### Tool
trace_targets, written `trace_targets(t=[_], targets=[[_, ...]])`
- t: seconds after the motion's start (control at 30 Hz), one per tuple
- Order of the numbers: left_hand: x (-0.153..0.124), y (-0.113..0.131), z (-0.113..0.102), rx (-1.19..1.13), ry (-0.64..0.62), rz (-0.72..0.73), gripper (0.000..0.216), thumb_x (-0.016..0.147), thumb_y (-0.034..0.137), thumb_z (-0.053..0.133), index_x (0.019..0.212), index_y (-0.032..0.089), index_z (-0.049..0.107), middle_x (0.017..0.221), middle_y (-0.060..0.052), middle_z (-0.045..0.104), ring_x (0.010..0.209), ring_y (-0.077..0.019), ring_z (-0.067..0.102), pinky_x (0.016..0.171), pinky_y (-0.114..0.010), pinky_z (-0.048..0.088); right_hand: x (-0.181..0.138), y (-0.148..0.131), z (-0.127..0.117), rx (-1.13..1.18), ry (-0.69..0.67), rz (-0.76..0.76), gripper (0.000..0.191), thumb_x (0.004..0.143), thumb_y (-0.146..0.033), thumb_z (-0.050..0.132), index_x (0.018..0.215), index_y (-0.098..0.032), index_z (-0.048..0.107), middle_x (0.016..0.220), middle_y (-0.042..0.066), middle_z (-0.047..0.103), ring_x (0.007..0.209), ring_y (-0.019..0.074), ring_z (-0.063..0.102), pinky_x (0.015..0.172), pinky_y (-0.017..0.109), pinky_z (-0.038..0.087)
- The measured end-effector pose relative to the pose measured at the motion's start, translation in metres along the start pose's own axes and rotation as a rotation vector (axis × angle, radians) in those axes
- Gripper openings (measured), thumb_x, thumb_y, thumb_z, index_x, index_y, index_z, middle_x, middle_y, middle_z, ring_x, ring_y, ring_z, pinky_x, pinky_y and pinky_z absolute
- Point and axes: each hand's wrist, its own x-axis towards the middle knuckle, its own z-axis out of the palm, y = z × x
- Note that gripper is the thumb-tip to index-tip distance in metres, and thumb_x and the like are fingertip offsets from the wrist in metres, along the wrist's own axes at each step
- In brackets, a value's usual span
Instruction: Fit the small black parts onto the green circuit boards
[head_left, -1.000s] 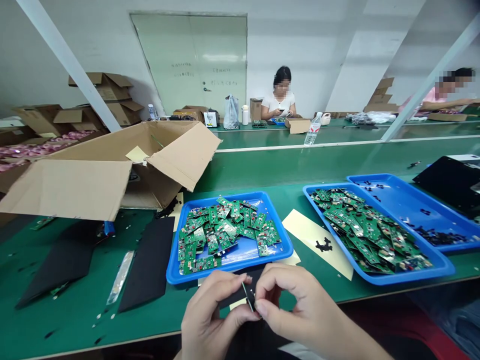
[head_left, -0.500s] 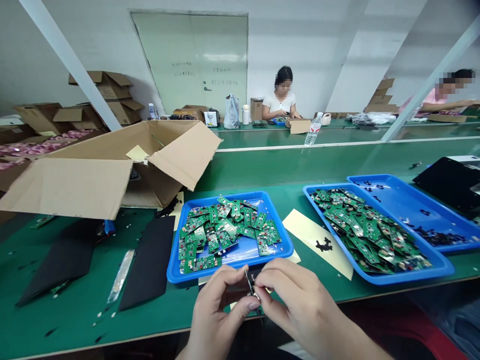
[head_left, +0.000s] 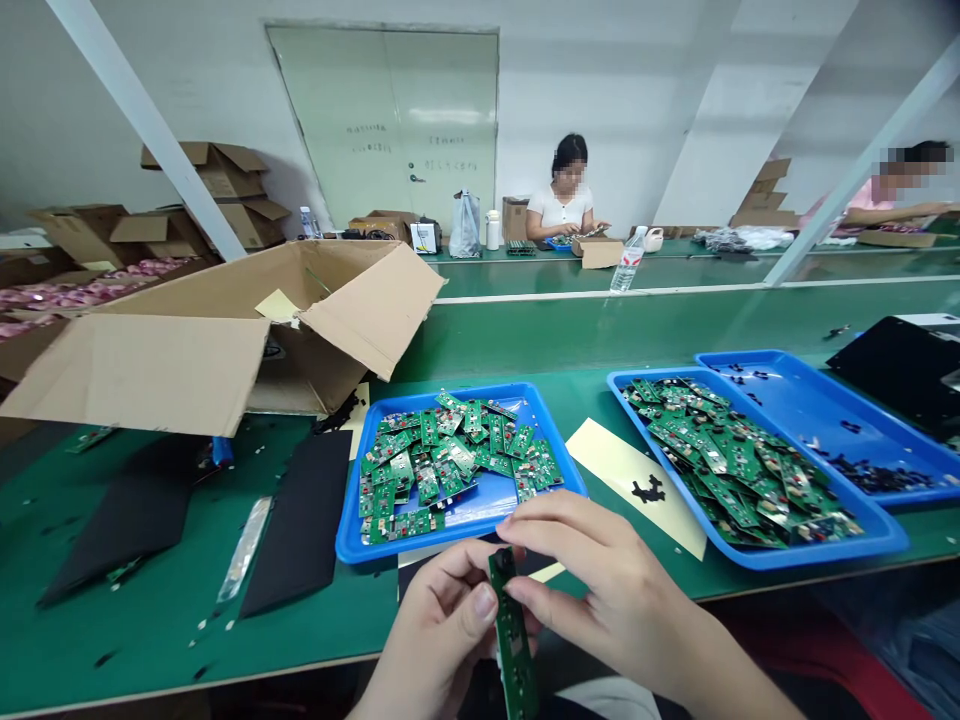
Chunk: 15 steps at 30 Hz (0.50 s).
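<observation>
A narrow green circuit board [head_left: 514, 650] stands tilted at the front edge of the bench, its component side facing me. My left hand [head_left: 450, 612] grips it from the left, thumb along its edge and fingers behind. At the board's upper end is a small black part [head_left: 501, 566]. My right hand [head_left: 581, 570] closes over that end, thumb on the board's face beside the black part and fingers curled at the top. Just beyond my hands lies a blue tray [head_left: 346, 535] of loose green circuit boards [head_left: 450, 455].
To the right, another blue tray [head_left: 885, 535] is heaped with boards; a further blue tray [head_left: 795, 385] contains small black pieces. Black pieces [head_left: 648, 489] lie on yellow paper [head_left: 600, 450]. An open carton [head_left: 150, 360] and black sheets [head_left: 296, 530] occupy the left. Co-workers sit across the bench.
The board has turned from nearly edge-on to showing its green face, and hangs lower between my hands. My right fingers have shifted up around its top end.
</observation>
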Motion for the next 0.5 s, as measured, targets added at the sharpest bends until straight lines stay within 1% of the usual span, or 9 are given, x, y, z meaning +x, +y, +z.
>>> trace_targets(t=[0.1, 0.23, 0.37, 0.43, 0.5], targets=[[0.0, -0.001, -0.003, 0.015, -0.028, -0.006, 0.033, 0.059, 0.04, 0.086, 0.077, 0.017, 0.07, 0.063, 0.002, 0.062, 0.054, -0.0106, 0.059, 0.055, -0.021, 0.049, 0.003, 0.001, 0.0, -0.01, -0.033, -0.053, 0.017, 0.091, -0.012, 0.053, 0.104, -0.013, 0.064, 0.093, 0.009, 0.069, 0.082, 0.018, 0.065, 0.07, 0.03, 0.057], [0.0, 0.0, -0.005, 0.037, -0.044, -0.045, 0.035, 0.06, 0.043, 0.085, 0.076, 0.017, 0.069, 0.062, 0.0, 0.065, 0.055, -0.0112, 0.061, 0.054, -0.02, 0.05, 0.007, -0.001, 0.0, -0.029, -0.021, -0.111, 0.018, 0.094, -0.009, 0.048, 0.1, -0.009, 0.066, 0.084, 0.01, 0.07, 0.073, 0.0178, 0.064, 0.064, 0.03, 0.055], [0.0, 0.0, -0.006, 0.043, -0.046, -0.047, 0.036, 0.059, 0.044, 0.085, 0.077, 0.017, 0.071, 0.059, 0.0, 0.066, 0.054, -0.0106, 0.059, 0.052, -0.018, 0.048, 0.008, -0.002, 0.005, -0.164, -0.021, -0.215, 0.025, 0.094, -0.005, 0.041, 0.094, -0.004, 0.066, 0.078, 0.013, 0.068, 0.067, 0.0203, 0.062, 0.056, 0.032, 0.053], [0.001, -0.002, -0.007, 0.03, -0.035, -0.04, 0.036, 0.059, 0.043, 0.086, 0.076, 0.016, 0.07, 0.058, 0.0, 0.065, 0.055, -0.0107, 0.059, 0.054, -0.019, 0.049, 0.008, -0.001, 0.009, -0.217, -0.015, -0.231, 0.027, 0.093, -0.003, 0.04, 0.089, -0.004, 0.066, 0.077, 0.014, 0.068, 0.067, 0.0212, 0.062, 0.056, 0.034, 0.053], [0.002, -0.002, -0.007, 0.013, -0.026, -0.044, 0.035, 0.059, 0.042, 0.086, 0.076, 0.015, 0.07, 0.057, 0.001, 0.064, 0.052, -0.01, 0.058, 0.053, -0.019, 0.048, 0.007, 0.001, 0.013, -0.197, 0.004, -0.214, 0.026, 0.093, -0.004, 0.041, 0.088, -0.006, 0.066, 0.077, 0.013, 0.068, 0.067, 0.0204, 0.063, 0.058, 0.033, 0.055]])
